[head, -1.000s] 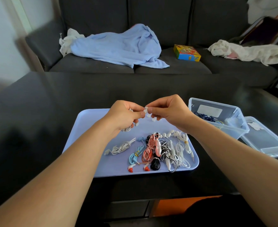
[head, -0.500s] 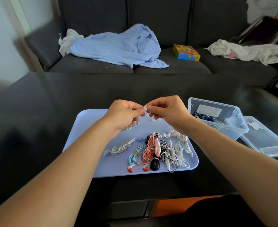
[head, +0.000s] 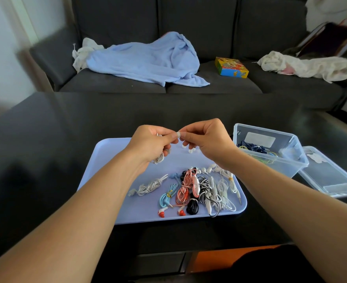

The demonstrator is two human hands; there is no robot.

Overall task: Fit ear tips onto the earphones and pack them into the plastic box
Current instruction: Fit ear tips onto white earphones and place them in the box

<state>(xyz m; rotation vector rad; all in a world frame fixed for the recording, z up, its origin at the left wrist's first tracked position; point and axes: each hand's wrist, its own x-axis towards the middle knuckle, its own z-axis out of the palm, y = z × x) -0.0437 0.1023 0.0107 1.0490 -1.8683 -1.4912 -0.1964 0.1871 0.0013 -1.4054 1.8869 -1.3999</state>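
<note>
ear tip (head: 179, 135), small, white, pinched by right hand (head: 208, 139); left hand (head: 151, 144) grips white earphone cable (head: 159, 159).

- Ear tip (head: 179, 135) mostly covered by pinching fingertips of both hands.
- Earphone bundle (head: 158, 159) in left hand (head: 151, 144): largely hidden by palm.
- Lid (head: 332, 176): cut off at right edge.

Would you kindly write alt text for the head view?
Two hands, left hand and right hand, pinch a white ear tip together above a lilac tray of coiled earphones; an open plastic box sits to the right.
</note>
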